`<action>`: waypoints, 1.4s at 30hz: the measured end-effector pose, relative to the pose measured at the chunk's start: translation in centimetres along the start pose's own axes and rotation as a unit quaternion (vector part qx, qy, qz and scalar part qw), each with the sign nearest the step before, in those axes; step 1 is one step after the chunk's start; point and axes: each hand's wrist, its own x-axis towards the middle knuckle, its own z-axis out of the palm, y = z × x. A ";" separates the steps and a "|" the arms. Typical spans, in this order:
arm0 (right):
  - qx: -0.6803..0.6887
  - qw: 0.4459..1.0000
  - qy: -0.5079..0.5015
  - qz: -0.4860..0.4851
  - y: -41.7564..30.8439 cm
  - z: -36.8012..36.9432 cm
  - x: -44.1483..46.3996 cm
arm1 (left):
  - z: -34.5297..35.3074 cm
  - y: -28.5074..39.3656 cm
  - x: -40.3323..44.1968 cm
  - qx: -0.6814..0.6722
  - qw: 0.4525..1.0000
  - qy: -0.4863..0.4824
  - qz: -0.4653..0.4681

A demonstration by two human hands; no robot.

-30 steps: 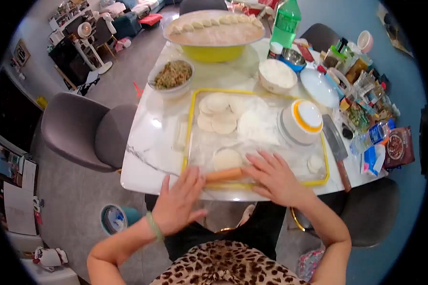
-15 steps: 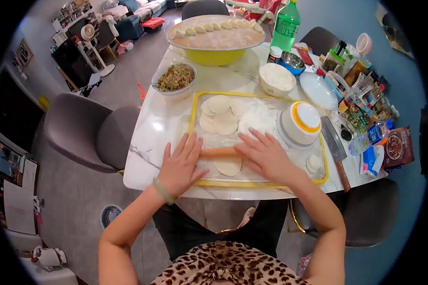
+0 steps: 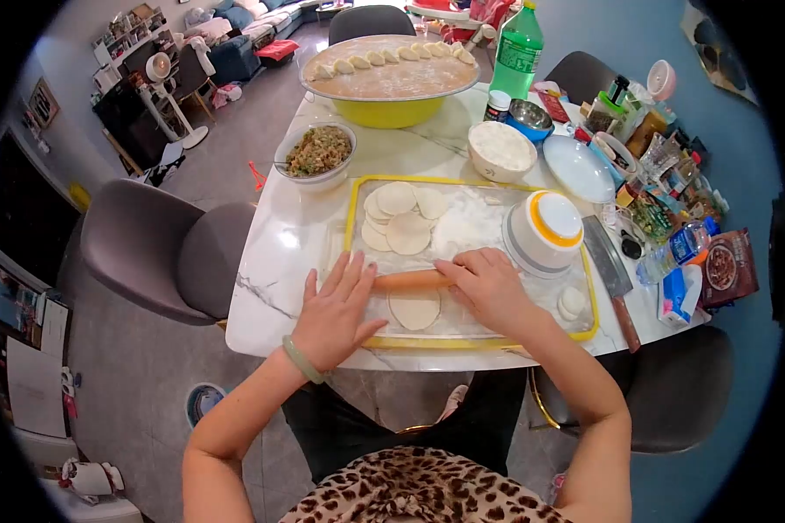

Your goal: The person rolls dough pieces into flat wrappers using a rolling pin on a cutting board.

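A wooden rolling pin [image 3: 412,280] lies crosswise at the far edge of a round dough wrapper [image 3: 415,310] on a floured mat [image 3: 462,343] with a yellow border. My left hand [image 3: 334,309] rests on the pin's left end, fingers stretched out and spread. Around its right end, my right hand [image 3: 490,292] is closed, fingers bent and thumb along the pin. Beyond the pin sits an overlapping pile of rolled wrappers [image 3: 407,234], beside loose white flour [image 3: 467,225]. Small dough pieces [image 3: 571,302] lie at the mat's right side.
An upturned white-and-grey container [image 3: 545,234] stands on the mat; a cleaver [image 3: 607,261] lies to its right. Behind are a bowl of filling [image 3: 317,152], a flour bowl [image 3: 502,152] and a tray with folded dumplings [image 3: 384,78] over a yellow basin. Bottles and jars crowd the right side.
My right hand has gone from flat, outstretched fingers to a bent grip on the pin's end. My left hand stays spread on the other end. The view has shifted slightly.
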 end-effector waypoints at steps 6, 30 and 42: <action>0.004 0.988 0.023 0.153 0.2 -3.9 -3.2 | 0.3 2.3 1.6 -0.064 0.983 -0.021 0.173; 0.180 0.929 0.110 0.305 -3.7 -9.5 -8.1 | -1.8 1.7 2.8 -0.789 0.566 0.007 -0.242; 0.146 0.888 0.271 0.340 -2.5 -16.3 -16.5 | -0.4 9.0 10.9 -0.092 0.974 0.146 0.146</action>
